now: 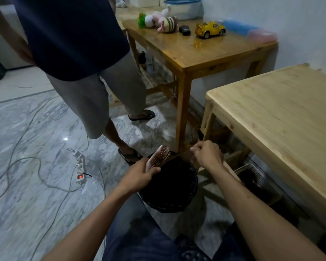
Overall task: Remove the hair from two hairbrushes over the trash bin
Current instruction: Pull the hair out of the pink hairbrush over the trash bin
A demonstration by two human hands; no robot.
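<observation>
A pink paddle hairbrush (pixel 159 156) with pale bristles is tilted over the far rim of a round black trash bin (pixel 191 187) on the floor. My left hand (pixel 139 177) grips the brush by its lower end. My right hand (pixel 208 154) is to the right of the brush, above the bin, fingers pinched on a thin stretch of brown hair (pixel 183 154) that runs from the bristles to my fingertips. A second hairbrush is not visible.
Another person stands just beyond the bin, one sandalled foot (pixel 129 154) touching its far side. A pale wooden table (pixel 282 113) is at the right, a darker table (pixel 196 51) with toys behind. A perforated metal basket (pixel 252 176) sits right of the bin. A power strip (pixel 80 169) and cables lie left.
</observation>
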